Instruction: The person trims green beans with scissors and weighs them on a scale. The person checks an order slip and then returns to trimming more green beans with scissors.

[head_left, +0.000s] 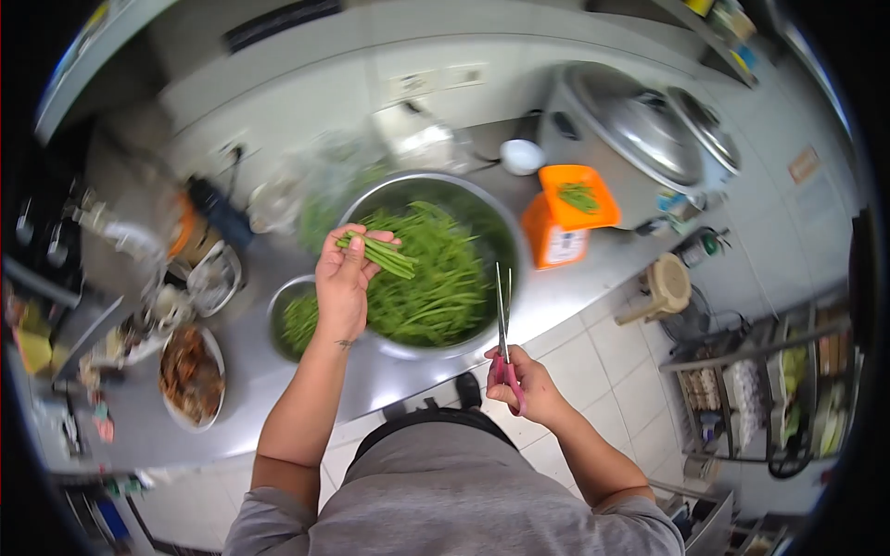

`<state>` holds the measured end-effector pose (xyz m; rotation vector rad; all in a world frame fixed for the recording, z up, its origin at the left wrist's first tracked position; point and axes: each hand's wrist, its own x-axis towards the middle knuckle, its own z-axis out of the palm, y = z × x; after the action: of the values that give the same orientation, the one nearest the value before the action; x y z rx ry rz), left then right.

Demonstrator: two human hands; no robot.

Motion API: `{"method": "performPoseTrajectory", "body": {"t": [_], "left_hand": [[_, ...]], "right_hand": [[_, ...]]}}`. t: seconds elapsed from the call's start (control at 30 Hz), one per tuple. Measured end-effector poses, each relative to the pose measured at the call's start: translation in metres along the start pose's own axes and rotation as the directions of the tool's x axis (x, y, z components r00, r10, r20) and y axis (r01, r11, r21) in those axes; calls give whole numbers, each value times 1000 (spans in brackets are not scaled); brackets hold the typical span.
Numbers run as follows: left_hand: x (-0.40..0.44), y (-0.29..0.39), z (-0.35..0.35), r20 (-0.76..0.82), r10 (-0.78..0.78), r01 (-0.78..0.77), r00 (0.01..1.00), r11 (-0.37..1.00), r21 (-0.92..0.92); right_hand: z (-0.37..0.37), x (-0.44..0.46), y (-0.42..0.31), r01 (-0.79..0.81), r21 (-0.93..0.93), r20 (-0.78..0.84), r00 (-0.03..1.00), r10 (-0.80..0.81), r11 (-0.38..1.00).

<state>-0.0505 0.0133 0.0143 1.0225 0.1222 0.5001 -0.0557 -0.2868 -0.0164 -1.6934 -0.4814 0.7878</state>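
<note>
My left hand [345, 273] is closed around a small bunch of green beans [389, 257], held above a large metal bowl [508, 232]. Inside that bowl lies a big heap of green beans [436, 287]. In my right hand [530, 387] is a pair of scissors [503, 357] with pink handles, blades pointing away from me and slightly parted. The scissors are just right of the large bowl's near rim, apart from the beans. A smaller metal bowl [275, 320] with green pieces stands left of the large one, partly behind my left wrist.
An orange container [547, 227] with green bits on top stands on the steel counter [278, 408], right of the bowl. Behind it is a large lidded pot [565, 120]. At left sits a dish of brown food [192, 375]. A plastic stool [666, 283] and a shelf rack [686, 366] are at right.
</note>
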Motion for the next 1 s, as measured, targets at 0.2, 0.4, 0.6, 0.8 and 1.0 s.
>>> {"method": "performPoseTrajectory", "body": {"t": [0.2,0.4,0.6,0.8,1.0], "left_hand": [[93,-118,169,378,64,-142,924,972,185],[166,-172,289,605,-248,-600,757,103,793],[205,-137,284,588,-149,-572,795,137,808],[199,-70,178,273,-370,-259,888,88,962],[166,-50,66,-6,-527,-142,850,-239,961]], "right_hand": [[-116,-46,50,-20,199,-337,938,87,980],[-176,-74,75,-93,307,-394,894,216,947],[-209,-61,110,22,308,-381,919,102,951],[-217,-29,102,47,303,-241,970,28,952],[-183,5,84,150,272,-138,984,-116,951]]}}
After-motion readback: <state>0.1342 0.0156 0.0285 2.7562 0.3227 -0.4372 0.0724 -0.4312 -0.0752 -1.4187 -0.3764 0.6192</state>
